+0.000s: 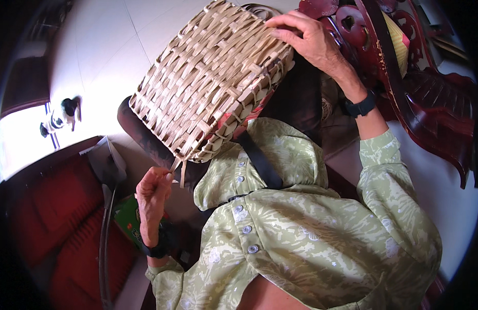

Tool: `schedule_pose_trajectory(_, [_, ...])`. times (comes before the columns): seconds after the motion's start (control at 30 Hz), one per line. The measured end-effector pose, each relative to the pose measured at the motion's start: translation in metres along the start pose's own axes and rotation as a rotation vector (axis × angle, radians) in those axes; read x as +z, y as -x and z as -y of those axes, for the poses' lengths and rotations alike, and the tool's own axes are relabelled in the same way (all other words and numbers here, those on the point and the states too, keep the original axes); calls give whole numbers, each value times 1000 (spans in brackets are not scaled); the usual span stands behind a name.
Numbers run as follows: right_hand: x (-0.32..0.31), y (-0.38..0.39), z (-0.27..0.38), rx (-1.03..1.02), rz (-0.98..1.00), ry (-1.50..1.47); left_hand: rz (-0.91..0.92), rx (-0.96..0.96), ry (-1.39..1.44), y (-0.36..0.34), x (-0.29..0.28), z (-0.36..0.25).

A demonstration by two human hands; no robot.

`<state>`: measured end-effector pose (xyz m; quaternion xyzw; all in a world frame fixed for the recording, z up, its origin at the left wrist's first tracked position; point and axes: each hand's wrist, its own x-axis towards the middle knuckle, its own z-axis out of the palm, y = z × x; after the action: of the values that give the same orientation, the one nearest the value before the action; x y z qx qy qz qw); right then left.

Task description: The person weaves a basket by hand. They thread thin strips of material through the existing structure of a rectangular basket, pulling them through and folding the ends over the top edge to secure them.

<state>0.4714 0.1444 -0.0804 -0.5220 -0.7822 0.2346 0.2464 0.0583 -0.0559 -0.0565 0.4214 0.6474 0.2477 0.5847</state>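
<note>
A woven basket (208, 77) lies tilted over a person's knees (138, 126). The left hand (153, 192) pinches a strip (175, 164) at its near corner; the right hand (314, 41), fingers slightly parted, rests on the far edge — seemingly strip-tightening, which next calls for even tension.

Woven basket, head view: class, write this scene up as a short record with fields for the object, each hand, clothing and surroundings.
Object: woven basket of pale flat strips
Left hand: left hand pinches a narrow strip at the basket's near corner
Right hand: right hand touches the basket's upper right edge; a firm grip cannot be told
Clothing: light green patterned shirt; dark band on right wrist
Right side: dark red carved furniture
Left side: black-and-white animal on the pale floor
</note>
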Motion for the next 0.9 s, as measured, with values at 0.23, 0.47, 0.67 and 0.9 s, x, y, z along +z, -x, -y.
schedule_pose_trajectory(0.23, [25,-7,-37,298,29,-529,-16,-200,-163,35,-62,2])
schedule_pose_trajectory(0.47, [29,-8,-3,376,-77,-463,-174,98,-651,26,-54,19])
schedule_pose_trajectory(0.67, [34,-6,-20,390,-50,-568,-413,159,-934,-12,25,-49])
schedule_pose_trajectory(0.9, [38,-1,-10,388,-149,-493,-616,688,-1048,-14,13,-41])
